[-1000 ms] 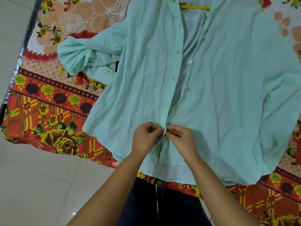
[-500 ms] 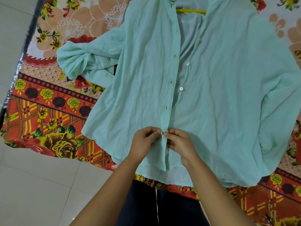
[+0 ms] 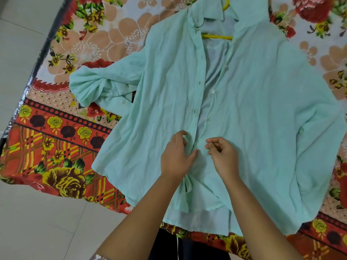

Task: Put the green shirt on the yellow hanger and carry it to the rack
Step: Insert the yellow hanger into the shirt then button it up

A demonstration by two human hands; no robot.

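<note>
A bed covered in a floral bedsheet (image 3: 56, 147) of red, orange and yellow is filling most of the view, with pale floor tiles (image 3: 37, 222) showing along the left and bottom. On the sheet, the green shirt (image 3: 262, 128) is lying flat and front up, its hem toward the person and its collar (image 3: 206, 14) at the far end.

The fingers (image 3: 179, 136) of the left hand (image 3: 176, 156) are curling over the buttonhole edge of the shirt front, low on the garment. They are gripping that strip of cloth, with the thumb stretching out across it. Just beside it, the right hand (image 3: 223, 156) is sitting at the button edge with its fingers curled in toward the thumb. Whether they are pinching cloth or a button cannot be told. The two hands are close together but not touching.

Above the hands the shirt front is gaping open, with white buttons (image 3: 213, 91) showing along the right edge. The yellow hanger (image 3: 216, 36) is sitting inside the shirt, its bar showing in the open neck and its hook poking out past the collar. The sleeve (image 3: 90, 87) on the person's left is lying bunched and folded on the sheet.
</note>
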